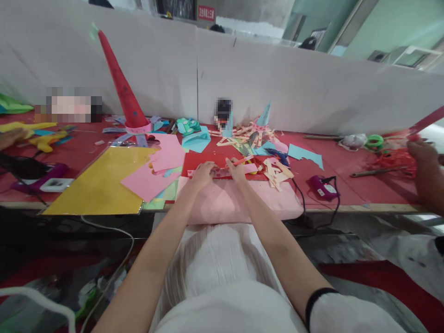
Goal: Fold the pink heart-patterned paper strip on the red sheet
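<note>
The desk [357, 196] is crowded on every side of the red sheet [194, 160]. To the left of the red sheet, pink paper cut-outs [151, 183] are spread, partly laid over a yellow sheet [104, 185]. Behind it, at the left, a tall red cone [121, 88] is stood with a pink band round its base. Straight behind it, folded blue paper [197, 140] and a small blue cone [265, 115] can be seen. The right end of the red sheet is cluttered by pale paper strips [277, 175] and a dark blue tool [279, 156]; farther right, a purple device [324, 187] is set near the desk's edge. A co-worker's hand [426, 169] can be seen well to the right of it.

The pink strip [222, 173], narrow, flat and marked with darker spots, is placed along the front of the red sheet. It is pinched in the grip of the left hand [205, 172]; by the right hand [237, 171] it is touched, but whether that grip is pressed together cannot be told
</note>
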Motion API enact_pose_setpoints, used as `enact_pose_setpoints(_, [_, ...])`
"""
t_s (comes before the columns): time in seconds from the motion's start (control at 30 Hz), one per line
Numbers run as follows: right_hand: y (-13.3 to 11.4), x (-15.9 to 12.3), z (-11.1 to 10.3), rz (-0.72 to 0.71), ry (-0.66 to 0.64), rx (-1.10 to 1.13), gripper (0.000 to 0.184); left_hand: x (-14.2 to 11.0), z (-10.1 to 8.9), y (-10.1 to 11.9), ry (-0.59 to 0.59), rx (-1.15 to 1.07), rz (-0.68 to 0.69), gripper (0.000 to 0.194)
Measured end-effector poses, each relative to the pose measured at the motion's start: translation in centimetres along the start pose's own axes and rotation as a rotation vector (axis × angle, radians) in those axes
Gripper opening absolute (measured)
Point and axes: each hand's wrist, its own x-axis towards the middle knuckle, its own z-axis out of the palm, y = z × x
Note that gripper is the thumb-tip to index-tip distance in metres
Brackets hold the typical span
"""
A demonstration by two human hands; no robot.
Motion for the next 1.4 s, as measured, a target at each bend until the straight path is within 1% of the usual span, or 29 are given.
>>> enact_pose_setpoints(0.1, [0.07, -0.10, -0.09, -0.039, 0.006, -0.075, 0.042, -0.03, -0.01, 0.13, 0.002, -0.006, 0.004, 0.035])
enact_pose_setpoints(0.2, [0.08, -0.17, -0.14, -0.048, 0.011, -0.119, 0.040, -0.01, -0.01, 0.17, 0.002, -0.015, -0.002, 0.035])
enact_pose_setpoints(0.4, [-0.18, -0.36, -0.11, -0.013, 0.009, -0.146, 0.033, 0.01, 0.15, -0.06, 0.000, -0.029, -0.006, 0.033])
enact_pose_setpoints(0.53, [-0.44, -0.53, -0.06, 0.026, -0.003, -0.123, 0.027, -0.05, 0.06, 0.10, -0.003, -0.016, -0.008, 0.033])
enact_pose_setpoints(0.77, [-0.31, -0.57, -0.12, 0.022, 0.002, -0.135, 0.027, -0.10, -0.28, 0.52, -0.012, -0.002, -0.012, 0.035])
enact_pose_setpoints(0.97, [-0.53, -0.52, -0.10, -0.004, 0.044, -0.173, 0.029, -0.11, -0.23, 0.46, -0.010, -0.005, -0.025, 0.033])
enact_pose_setpoints(1.13, [-0.75, -0.40, -0.26, 0.002, 0.067, -0.123, 0.028, -0.09, -0.27, 0.40, -0.021, 0.000, -0.016, 0.032])
enact_pose_setpoints(1.23, [-0.75, -0.36, -0.24, -0.005, 0.077, -0.139, 0.029, -0.08, -0.25, 0.39, -0.018, 0.005, -0.029, 0.032])
enact_pose_setpoints(1.4, [-0.45, -0.44, -0.18, -0.022, 0.056, -0.170, 0.029, -0.15, -0.29, 0.56, -0.006, 0.011, -0.044, 0.029])
